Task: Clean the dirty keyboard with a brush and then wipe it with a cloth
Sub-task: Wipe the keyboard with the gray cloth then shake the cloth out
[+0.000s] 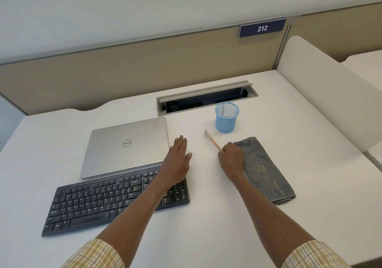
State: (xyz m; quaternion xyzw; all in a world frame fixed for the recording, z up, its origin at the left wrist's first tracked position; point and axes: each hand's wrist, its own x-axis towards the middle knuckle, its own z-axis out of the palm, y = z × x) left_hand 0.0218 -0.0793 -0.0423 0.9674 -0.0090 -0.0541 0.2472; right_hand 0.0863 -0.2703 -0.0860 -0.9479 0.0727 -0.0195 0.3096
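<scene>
A person's right hand (231, 157) curls its fingers around a brush (213, 140), bristles pointing away, apparently readying it, while the flat, straight-fingered left hand (178, 160) hovers over the keyboard (99, 201); the cloth (266, 172) waits just beside the right fingers on the counter (217, 216).

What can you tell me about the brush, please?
The brush is slim, with a pale wooden-looking handle and a small tuft of light bristles. The right hand grips its lower end, bristles pointing up and away toward the blue cup. It is tilted over the desk, right of the keyboard.
</scene>
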